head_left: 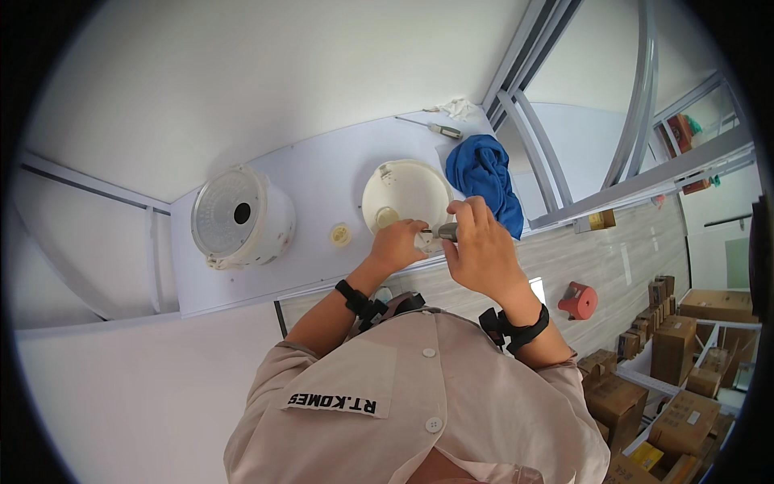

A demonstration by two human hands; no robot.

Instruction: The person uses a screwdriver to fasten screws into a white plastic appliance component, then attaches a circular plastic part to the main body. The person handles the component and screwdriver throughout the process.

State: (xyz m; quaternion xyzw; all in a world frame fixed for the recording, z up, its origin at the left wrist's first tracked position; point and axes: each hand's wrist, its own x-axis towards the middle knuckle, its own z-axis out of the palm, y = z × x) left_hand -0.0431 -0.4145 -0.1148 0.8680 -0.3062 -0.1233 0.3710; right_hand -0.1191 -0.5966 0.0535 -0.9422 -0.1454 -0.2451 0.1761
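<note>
A white round plastic cover, shaped like a shallow bowl, lies on the bench in front of me, hollow side up. At its near rim my left hand is closed on the edge, thumb and fingers beside the screwdriver's tip. My right hand grips a screwdriver by its grey handle. The shaft points left toward the cover's near right rim; what its tip touches is hidden by my fingers. A pale round disc sits inside the cover, close to my left hand.
Left on the bench stands a white round appliance body with a perforated metal face. A small yellowish round part lies between it and the cover. Behind are another screwdriver, a blue cloth and white tissue. A red stool stands on the floor.
</note>
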